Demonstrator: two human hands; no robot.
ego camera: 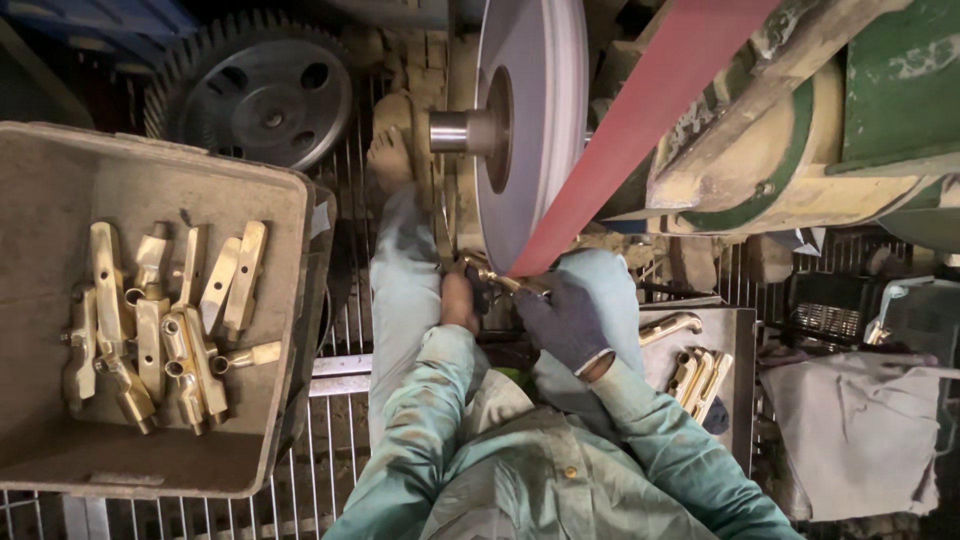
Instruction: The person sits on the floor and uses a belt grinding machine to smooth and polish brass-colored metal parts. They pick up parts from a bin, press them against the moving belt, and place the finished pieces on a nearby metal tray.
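My bare left hand (460, 300) and my right hand (562, 318), in a dark glove, together hold a brass fitting (490, 275) against the lower edge of a large grey wheel (530, 120). A red belt (640, 110) runs over that wheel toward the upper right. Both hands are closed on the fitting, and most of it is hidden by my fingers. My bare foot (390, 150) rests on the metal grating beside the wheel's shaft (455, 130).
A grey plastic crate (260, 200) at left holds several brass tap bodies (160, 320). More brass pieces (695, 375) lie in a metal tray (740, 330) at right. A dark gear wheel (260, 95) lies beyond the crate. A grey cloth (860, 430) lies far right.
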